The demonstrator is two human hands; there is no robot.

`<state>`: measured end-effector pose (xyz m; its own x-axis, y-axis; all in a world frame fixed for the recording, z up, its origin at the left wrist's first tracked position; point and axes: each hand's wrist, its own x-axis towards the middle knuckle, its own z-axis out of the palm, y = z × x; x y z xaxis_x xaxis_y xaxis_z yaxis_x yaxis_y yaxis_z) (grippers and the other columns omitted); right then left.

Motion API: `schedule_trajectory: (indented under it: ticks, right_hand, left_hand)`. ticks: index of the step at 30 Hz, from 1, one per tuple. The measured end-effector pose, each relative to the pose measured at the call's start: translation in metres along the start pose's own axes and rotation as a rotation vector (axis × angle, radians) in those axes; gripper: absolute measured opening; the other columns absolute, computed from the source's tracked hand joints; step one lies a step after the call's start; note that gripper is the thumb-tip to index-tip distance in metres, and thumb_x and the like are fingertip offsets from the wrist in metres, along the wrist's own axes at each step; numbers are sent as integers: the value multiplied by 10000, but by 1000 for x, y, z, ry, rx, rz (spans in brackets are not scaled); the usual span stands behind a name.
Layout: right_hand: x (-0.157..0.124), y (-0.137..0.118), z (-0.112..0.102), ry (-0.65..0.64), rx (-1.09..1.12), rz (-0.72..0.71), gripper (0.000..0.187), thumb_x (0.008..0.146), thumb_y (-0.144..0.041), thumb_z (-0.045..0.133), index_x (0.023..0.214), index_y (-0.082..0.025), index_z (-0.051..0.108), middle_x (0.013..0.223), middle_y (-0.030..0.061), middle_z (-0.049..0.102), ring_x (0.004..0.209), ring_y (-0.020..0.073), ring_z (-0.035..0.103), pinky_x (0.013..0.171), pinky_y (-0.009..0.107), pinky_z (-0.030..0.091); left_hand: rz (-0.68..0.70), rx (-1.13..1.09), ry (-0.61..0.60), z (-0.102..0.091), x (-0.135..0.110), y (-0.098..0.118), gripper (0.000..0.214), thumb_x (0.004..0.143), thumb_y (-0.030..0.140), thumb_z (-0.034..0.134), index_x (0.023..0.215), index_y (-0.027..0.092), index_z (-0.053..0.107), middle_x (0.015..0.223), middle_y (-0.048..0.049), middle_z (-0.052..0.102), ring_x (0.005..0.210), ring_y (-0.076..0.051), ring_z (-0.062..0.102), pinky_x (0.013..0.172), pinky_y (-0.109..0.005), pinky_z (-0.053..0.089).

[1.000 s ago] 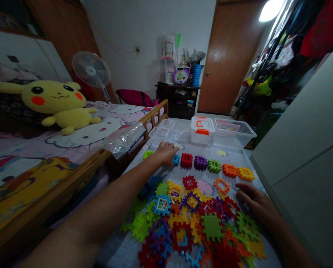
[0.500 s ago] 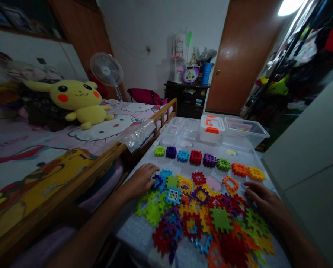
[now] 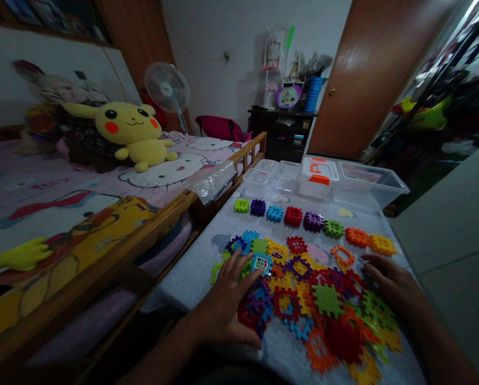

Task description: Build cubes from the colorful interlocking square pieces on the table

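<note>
Plastic interlocking tiles with notched edges lie in a loose, many-coloured pile; a green tile point(image 3: 327, 300) and a dark red tile point(image 3: 344, 338) are on its near right part. My left hand point(image 3: 232, 302) is spread over the pile's left side, covering some lime and red tiles. Its fingertips are close to a light blue window tile point(image 3: 260, 264). At the right edge rests my right hand point(image 3: 394, 280), fingers loosely stretched and holding nothing visible, near an orange frame tile point(image 3: 342, 257). Behind the pile runs a row of tile stacks, including a red stack point(image 3: 293, 216).
Clear plastic boxes stand at the table's far end, one with an orange-latched lid point(image 3: 319, 179). A wooden bed rail point(image 3: 175, 211) borders the table's left. On the bed sits a yellow plush toy point(image 3: 137, 136). A pale cabinet point(image 3: 456, 235) is close on the right.
My left hand has moved from the pile's far left corner toward me and over its left side, fingers spreading. The right hand stays by the right edge. The view has shifted slightly left.
</note>
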<state>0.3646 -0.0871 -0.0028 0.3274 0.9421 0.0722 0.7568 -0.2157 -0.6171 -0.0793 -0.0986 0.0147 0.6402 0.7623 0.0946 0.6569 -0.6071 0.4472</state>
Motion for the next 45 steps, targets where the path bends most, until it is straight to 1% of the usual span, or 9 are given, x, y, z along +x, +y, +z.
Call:
schedule_trajectory:
  ticks: [10, 14, 18, 21, 24, 27, 31, 39, 45]
  right_hand:
    - [-2, -4, -3, -20, 33, 29, 454, 720, -545, 553, 976, -209, 720, 874, 70, 755, 758, 255, 687, 631, 317, 515]
    - [-1, -6, -4, -21, 16, 8, 458, 716, -553, 550, 964, -209, 723, 858, 66, 754, 713, 240, 677, 613, 316, 507]
    - [-2, -10, -5, -30, 27, 11, 471, 709, -560, 548, 965, -204, 721, 813, 60, 749, 627, 220, 655, 572, 314, 495]
    - [-3, -11, -5, -33, 41, 25, 472, 699, -553, 554, 961, -199, 721, 863, 73, 754, 687, 238, 674, 613, 323, 511]
    - [-3, -11, -5, -24, 46, 27, 459, 701, -546, 558, 956, -202, 723, 902, 80, 758, 728, 248, 682, 637, 325, 518]
    - [-3, -9, -4, -28, 35, 24, 463, 702, -547, 561, 955, -197, 726, 880, 80, 756, 693, 241, 675, 625, 325, 516]
    - [-2, -7, -4, -29, 23, 16, 471, 701, -547, 552, 961, -195, 727, 863, 74, 754, 706, 245, 680, 629, 325, 521]
    - [1, 3, -1, -7, 17, -30, 449, 718, -550, 549, 951, -210, 727, 908, 74, 765, 759, 254, 698, 659, 328, 531]
    - [2, 3, -1, -21, 13, -8, 455, 705, -556, 555, 950, -215, 732, 957, 77, 764, 774, 255, 705, 674, 331, 541]
  left_hand:
    - [-6, 50, -15, -1, 21, -3, 1007, 622, 719, 711, 1474, 314, 359, 1572, -139, 259, 1436, -451, 172, 1129, -673, 167]
    - [-25, 82, 56, 2, 31, -10, 946, 703, 666, 684, 1481, 255, 337, 1550, -148, 304, 1433, -393, 226, 1161, -599, 184]
    - [-98, 137, 174, 6, 31, -9, 922, 762, 649, 638, 1505, 254, 262, 1557, -155, 283, 1448, -388, 191, 1162, -616, 130]
    - [-116, 129, 204, 6, 22, -1, 1084, 685, 760, 622, 1535, 276, 155, 1591, -168, 177, 1454, -439, 114, 1142, -656, 111]
    - [-70, 91, 143, 9, 11, 7, 1256, 543, 851, 633, 1542, 316, 91, 1607, -164, 93, 1445, -490, 60, 1118, -695, 111]
    - [-30, 79, 80, 14, 7, 10, 1302, 488, 850, 669, 1538, 345, 88, 1609, -162, 67, 1435, -516, 45, 1096, -725, 118]
    - [-14, 109, 116, 17, 12, 6, 1209, 588, 759, 703, 1539, 315, 103, 1605, -164, 91, 1441, -487, 75, 1102, -699, 159]
    - [-21, 148, 254, 21, 24, -7, 890, 827, 537, 637, 1533, 276, 161, 1551, -148, 292, 1439, -379, 210, 1147, -596, 189]
    - [-82, 11, 410, 22, 25, -15, 866, 847, 596, 579, 1520, 244, 164, 1487, -152, 385, 1386, -339, 329, 1146, -543, 238]
